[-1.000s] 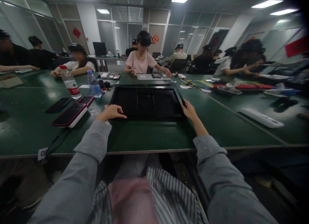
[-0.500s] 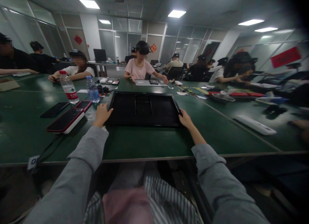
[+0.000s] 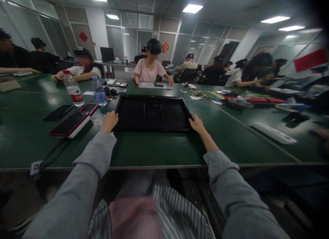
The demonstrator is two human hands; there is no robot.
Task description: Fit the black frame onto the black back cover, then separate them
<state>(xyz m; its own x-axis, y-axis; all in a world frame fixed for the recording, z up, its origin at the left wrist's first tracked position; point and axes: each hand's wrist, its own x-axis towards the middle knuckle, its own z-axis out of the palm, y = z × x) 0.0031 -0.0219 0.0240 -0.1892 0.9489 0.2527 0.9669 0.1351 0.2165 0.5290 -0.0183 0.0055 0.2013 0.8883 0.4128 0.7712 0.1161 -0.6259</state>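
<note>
As I steer from afar, I should keep pressure matched and both sides level. Left of my left hand (image 3: 109, 121) lies a flat, red-edged phone (image 3: 70, 122); that hand clamps the left side of a rectangular black panel (image 3: 128, 112). Between my hands, the panel looks like hard plastic, with a raised rim and thin ridges. My right hand (image 3: 197, 123) clamps its right side; farther right lies a smooth, slim white bar (image 3: 274, 133).
</note>
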